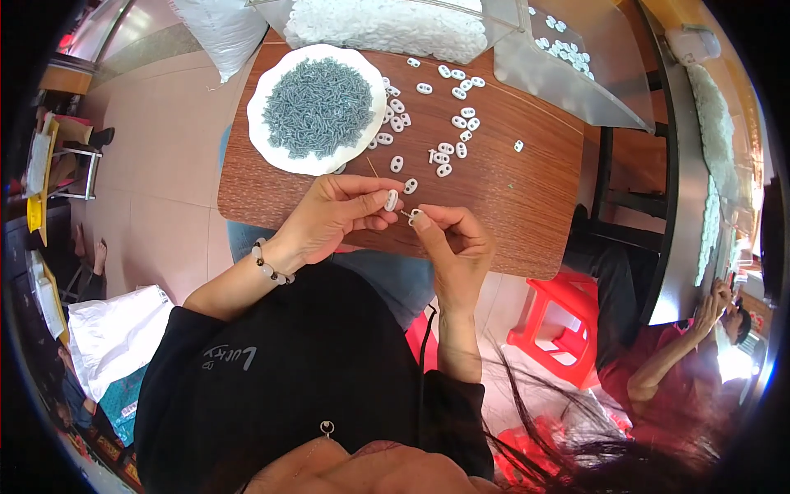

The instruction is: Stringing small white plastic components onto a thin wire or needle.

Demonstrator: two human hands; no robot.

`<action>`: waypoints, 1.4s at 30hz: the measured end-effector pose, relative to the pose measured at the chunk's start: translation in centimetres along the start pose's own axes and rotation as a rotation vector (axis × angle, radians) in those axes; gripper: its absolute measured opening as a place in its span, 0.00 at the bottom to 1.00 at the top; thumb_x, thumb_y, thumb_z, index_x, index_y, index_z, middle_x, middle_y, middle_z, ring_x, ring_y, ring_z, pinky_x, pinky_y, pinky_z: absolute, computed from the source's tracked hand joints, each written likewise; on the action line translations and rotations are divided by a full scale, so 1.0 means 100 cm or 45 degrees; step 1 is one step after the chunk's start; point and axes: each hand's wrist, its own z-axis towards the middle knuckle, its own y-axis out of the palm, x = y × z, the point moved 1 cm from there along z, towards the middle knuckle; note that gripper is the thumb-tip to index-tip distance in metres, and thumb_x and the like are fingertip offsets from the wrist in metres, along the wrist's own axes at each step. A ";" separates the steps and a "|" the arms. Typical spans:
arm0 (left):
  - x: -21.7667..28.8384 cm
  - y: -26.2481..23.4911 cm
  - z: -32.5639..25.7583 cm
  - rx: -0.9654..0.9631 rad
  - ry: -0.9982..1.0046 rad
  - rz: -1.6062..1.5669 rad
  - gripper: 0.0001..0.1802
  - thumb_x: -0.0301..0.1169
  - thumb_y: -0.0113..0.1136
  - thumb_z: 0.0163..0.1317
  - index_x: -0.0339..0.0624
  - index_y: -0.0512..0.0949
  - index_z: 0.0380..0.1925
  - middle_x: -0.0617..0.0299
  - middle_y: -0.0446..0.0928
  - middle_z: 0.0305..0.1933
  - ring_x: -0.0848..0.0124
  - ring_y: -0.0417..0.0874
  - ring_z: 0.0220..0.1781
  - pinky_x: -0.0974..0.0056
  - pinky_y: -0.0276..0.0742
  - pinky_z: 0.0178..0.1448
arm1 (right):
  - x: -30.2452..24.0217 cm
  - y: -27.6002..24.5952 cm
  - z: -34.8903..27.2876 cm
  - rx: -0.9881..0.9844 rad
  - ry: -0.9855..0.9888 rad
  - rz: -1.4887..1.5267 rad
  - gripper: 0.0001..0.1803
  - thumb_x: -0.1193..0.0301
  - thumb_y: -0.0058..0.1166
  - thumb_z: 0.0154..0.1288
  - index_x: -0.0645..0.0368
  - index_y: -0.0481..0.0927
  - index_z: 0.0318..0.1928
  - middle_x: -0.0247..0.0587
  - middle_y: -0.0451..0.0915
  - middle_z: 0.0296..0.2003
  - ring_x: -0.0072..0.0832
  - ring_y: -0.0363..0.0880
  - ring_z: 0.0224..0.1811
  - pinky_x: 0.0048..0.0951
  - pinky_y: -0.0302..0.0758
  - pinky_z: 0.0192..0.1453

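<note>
Over the near part of the table, my left hand (333, 212) pinches a small white oval piece with two holes (392, 200) between thumb and fingers. A thin brownish stick (372, 167) juts up by its fingertips; where its lower end goes is hidden. Close on the right, my right hand (457, 240) is closed on another small white piece (415, 217), mostly covered by the thumb. A short thin pale bit, possibly a screw, shows beside that piece. More white two-hole pieces (459, 122) lie scattered just beyond both hands.
A white scalloped plate (257, 132) heaped with small grey screw-shaped pieces (317, 107) stands on the brown wooden table (527, 198). Behind are a clear bin of white pieces (387, 29) and a metal tray (568, 82). A red stool (568, 329) and another person (658, 370) are at right.
</note>
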 end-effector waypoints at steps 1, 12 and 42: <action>-0.001 -0.001 0.000 0.000 -0.004 0.004 0.16 0.28 0.56 0.65 0.34 0.76 0.51 0.60 0.81 0.41 0.75 0.82 0.38 0.73 0.80 0.44 | -0.002 0.001 0.000 0.000 -0.003 -0.022 0.06 0.81 0.60 0.59 0.66 0.81 0.38 0.31 0.79 0.29 0.12 0.74 0.30 0.13 0.69 0.36; -0.003 0.002 0.000 -0.012 0.030 0.109 0.15 0.27 0.56 0.65 0.33 0.77 0.50 0.62 0.81 0.39 0.76 0.82 0.37 0.74 0.79 0.42 | -0.003 0.001 0.000 0.008 -0.024 -0.166 0.05 0.80 0.60 0.59 0.65 0.81 0.37 0.29 0.79 0.29 0.11 0.72 0.30 0.12 0.66 0.34; 0.002 0.009 -0.009 0.023 0.024 0.236 0.13 0.29 0.59 0.63 0.34 0.80 0.46 0.60 0.82 0.37 0.79 0.81 0.33 0.73 0.80 0.39 | 0.012 -0.002 -0.001 -0.102 0.087 0.056 0.05 0.79 0.59 0.61 0.67 0.80 0.39 0.37 0.82 0.32 0.17 0.78 0.33 0.17 0.75 0.40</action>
